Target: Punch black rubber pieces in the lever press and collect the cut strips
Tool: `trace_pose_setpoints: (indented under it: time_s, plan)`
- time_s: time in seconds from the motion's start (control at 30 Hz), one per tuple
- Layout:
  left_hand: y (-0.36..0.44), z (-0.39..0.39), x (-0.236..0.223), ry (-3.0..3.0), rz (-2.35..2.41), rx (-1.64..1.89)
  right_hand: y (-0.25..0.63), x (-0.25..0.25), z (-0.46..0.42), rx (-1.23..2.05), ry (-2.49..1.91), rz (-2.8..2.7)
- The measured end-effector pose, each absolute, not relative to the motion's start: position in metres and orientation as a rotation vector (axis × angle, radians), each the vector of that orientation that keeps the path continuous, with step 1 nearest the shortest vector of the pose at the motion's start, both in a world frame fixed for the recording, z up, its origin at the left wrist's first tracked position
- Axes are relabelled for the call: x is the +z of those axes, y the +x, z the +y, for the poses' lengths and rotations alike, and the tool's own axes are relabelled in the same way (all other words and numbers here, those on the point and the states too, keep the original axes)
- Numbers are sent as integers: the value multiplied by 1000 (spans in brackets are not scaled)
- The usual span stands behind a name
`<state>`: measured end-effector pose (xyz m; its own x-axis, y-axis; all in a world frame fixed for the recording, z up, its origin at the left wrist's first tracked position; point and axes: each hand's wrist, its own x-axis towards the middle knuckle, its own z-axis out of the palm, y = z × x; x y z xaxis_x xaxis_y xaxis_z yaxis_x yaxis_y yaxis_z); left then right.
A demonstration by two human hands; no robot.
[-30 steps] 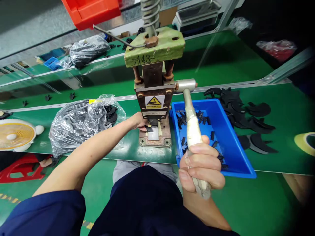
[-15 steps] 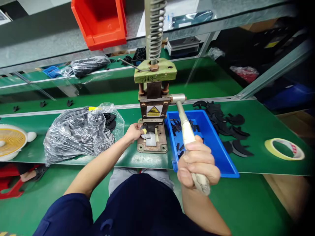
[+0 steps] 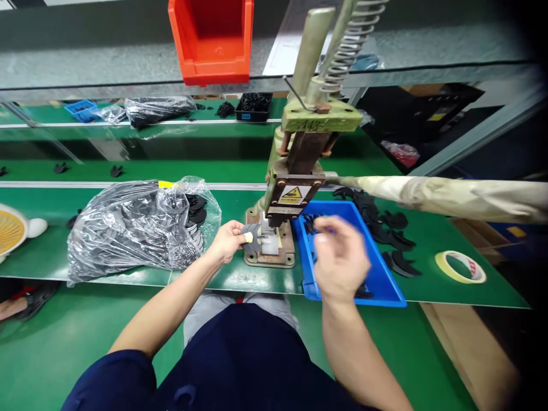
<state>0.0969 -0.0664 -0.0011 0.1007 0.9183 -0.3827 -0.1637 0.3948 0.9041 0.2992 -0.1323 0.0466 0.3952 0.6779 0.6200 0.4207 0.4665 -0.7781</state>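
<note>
My left hand pinches a dark, flat, curved plastic piece at the base of the hand press. A yellow patch shows at the thumb tip. The piece reaches over the left side of the press's metal base plate, near a pale block on it. Above the blue bin, my right hand is smeared by motion with its fingers bent; whether it holds anything is unclear. Small black parts lie in that bin. The press's wrapped lever points out to the right, with no hand on it.
A clear plastic bag of dark pieces lies to the left. Loose dark curved pieces and a tape roll are on the right. A red bin sits on the overhead shelf. A fan stands at the left edge.
My right hand has let go of the lever and moved over the blue bin. The lever has swung up to the right. My left hand still holds the dark piece; the view has shifted.
</note>
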Motion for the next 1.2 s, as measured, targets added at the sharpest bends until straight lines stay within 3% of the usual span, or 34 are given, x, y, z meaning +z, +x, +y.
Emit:
trace_pose_setpoints:
  time_s: [0.2, 0.47, 0.6, 0.7, 0.83, 1.2]
  plan:
    - [84, -83, 17, 831, 1065, 878, 264, -14, -137, 541, -1244, -1699]
    - [83, -104, 16, 903, 948, 979, 254, -30, -131, 421, -1218, -1608]
    - [74, -110, 12, 1415, 1018, 1126, 253, -39, -127, 468, -1206, -1584]
    - [57, -108, 14, 2092, 891, 1225, 262, -36, -121, 569, -1178, -1610]
    - [36, -106, 20, 2644, 693, 1050, 277, -19, -116, 661, -1132, -1674]
    - [25, -112, 22, 2760, 599, 930, 267, 15, -101, 871, -751, -2175]
